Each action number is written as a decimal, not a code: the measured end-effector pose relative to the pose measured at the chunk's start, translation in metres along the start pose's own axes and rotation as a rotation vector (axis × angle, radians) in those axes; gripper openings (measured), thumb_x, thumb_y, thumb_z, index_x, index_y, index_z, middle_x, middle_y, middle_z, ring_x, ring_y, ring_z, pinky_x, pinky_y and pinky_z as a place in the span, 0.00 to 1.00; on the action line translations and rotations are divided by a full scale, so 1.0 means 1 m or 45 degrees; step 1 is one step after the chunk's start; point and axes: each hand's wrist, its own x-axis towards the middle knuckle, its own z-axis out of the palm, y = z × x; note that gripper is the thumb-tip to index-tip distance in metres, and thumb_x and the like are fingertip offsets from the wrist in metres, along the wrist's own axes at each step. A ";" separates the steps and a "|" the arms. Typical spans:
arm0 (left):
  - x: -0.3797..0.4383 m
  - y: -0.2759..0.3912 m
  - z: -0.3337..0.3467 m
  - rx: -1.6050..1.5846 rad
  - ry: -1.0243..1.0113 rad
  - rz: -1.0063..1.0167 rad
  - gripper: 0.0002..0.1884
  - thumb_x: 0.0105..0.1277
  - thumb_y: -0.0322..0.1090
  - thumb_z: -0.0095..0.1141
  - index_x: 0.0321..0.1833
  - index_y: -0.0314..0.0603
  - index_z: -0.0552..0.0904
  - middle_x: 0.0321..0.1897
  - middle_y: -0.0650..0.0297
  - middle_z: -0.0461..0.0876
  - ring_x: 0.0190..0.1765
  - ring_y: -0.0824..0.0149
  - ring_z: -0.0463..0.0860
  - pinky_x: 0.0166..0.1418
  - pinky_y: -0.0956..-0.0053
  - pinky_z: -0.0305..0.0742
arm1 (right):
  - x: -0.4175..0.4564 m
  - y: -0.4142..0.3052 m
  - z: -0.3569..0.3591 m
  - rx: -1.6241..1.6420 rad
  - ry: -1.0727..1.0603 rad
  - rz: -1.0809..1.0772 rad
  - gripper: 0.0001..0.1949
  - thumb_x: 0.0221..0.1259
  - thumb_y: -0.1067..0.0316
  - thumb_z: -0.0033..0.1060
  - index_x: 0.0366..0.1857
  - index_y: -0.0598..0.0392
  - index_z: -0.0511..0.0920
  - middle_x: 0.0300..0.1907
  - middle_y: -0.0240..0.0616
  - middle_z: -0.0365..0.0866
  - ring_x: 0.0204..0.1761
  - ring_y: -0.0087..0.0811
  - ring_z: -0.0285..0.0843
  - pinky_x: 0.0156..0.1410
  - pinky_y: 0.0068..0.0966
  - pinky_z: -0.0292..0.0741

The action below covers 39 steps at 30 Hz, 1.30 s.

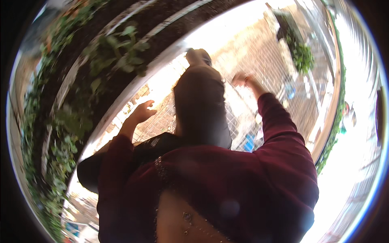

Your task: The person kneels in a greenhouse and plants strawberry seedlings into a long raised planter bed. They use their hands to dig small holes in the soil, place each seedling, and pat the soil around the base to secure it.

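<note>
My left hand point(141, 112) hangs over the paved ground, thumb and fingers apart, with nothing in it. It is nearest to the pale edge point(121, 98) of a long raised bed. My right hand point(242, 80) is out in front on the other side of my leg, blurred, its fingers seemingly bent; whether it holds anything small cannot be made out. Between the hands, my leg in dark trousers point(200, 100) reaches forward to a foot point(197, 57). Leafy green plants point(127, 50) grow in the bed's dark soil point(88, 100).
Pale strips, perhaps irrigation lines point(179, 15), run along the bed. Paving with a grid pattern point(255, 57) lies ahead. On the right are a planter with a green bush point(302, 57) and a curved wooden edge point(329, 118). A blue item point(249, 142) lies beside my leg.
</note>
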 end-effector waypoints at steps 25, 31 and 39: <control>0.016 0.100 -0.123 -0.166 -0.041 0.247 0.20 0.66 0.20 0.47 0.62 0.36 0.72 0.55 0.54 0.77 0.58 0.59 0.77 0.63 0.68 0.71 | -0.002 -0.185 0.186 0.641 -0.637 0.301 0.13 0.53 0.56 0.60 0.25 0.56 0.81 0.24 0.32 0.78 0.23 0.23 0.71 0.27 0.26 0.71; 0.015 0.108 -0.148 -0.538 -0.216 0.076 0.19 0.67 0.21 0.47 0.61 0.36 0.73 0.54 0.55 0.78 0.57 0.60 0.77 0.63 0.69 0.71 | 0.012 -0.192 0.135 0.575 -0.659 0.331 0.13 0.53 0.56 0.59 0.26 0.56 0.81 0.24 0.33 0.78 0.23 0.24 0.71 0.28 0.27 0.71; 0.051 0.134 -0.143 -1.032 -0.283 -0.180 0.18 0.67 0.21 0.46 0.60 0.35 0.73 0.53 0.55 0.78 0.57 0.62 0.78 0.63 0.69 0.71 | 0.038 -0.177 0.054 0.455 -0.690 0.302 0.13 0.54 0.57 0.59 0.26 0.56 0.81 0.25 0.34 0.78 0.24 0.25 0.71 0.29 0.28 0.71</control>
